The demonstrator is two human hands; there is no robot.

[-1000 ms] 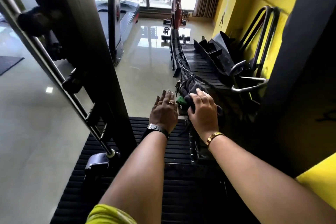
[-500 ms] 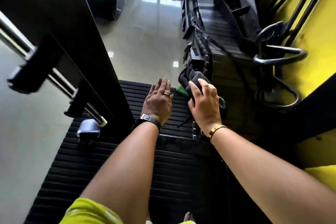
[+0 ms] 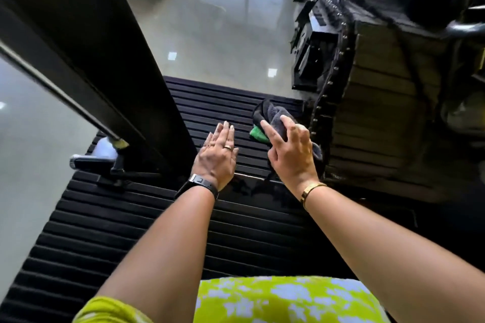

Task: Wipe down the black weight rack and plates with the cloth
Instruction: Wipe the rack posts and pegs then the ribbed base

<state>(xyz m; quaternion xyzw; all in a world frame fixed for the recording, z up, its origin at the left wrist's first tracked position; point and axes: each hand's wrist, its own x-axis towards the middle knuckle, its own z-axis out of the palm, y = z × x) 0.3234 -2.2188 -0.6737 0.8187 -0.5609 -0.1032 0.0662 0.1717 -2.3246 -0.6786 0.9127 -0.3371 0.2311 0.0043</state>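
Cloth (image 3: 275, 119), dark grey with a green patch, is bunched under the curled fingers of the right hand (image 3: 290, 155) and held against the left edge of the black plate stack (image 3: 372, 123). Flat and spread, the left hand (image 3: 217, 157) is laid on the ribbed black mat (image 3: 131, 217). A black upright (image 3: 86, 42) is seen at left.

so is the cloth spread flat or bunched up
Bunched up. The dark grey cloth is wadded in the right hand, folds spilling past the fingers, with a green bit showing at its left edge. The left hand lies flat, empty.
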